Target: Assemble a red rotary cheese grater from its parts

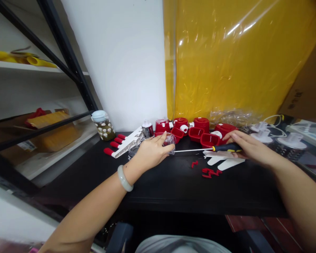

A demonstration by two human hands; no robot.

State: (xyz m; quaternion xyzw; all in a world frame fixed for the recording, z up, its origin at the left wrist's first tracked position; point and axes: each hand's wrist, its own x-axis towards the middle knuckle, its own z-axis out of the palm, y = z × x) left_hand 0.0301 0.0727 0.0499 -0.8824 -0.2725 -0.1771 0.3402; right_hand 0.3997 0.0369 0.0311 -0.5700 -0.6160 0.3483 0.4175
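My left hand, with a pale bangle on the wrist, is closed around a clear plastic cup-like part just above the black table. My right hand grips a screwdriver with a black and yellow handle. Its long metal shaft runs level to the left, and its tip meets the side of the clear part; whether it touches a screw is too small to tell. Below the screwdriver lie white flat handles and small red plastic pieces. Behind my hands stand several red plastic housings and red hoppers.
White arms with red grips lie at the left, near a metal grating drum. More drums stand at the right. A lidded jar is at the back left, beside a black shelf frame. Yellow plastic sheeting hangs behind.
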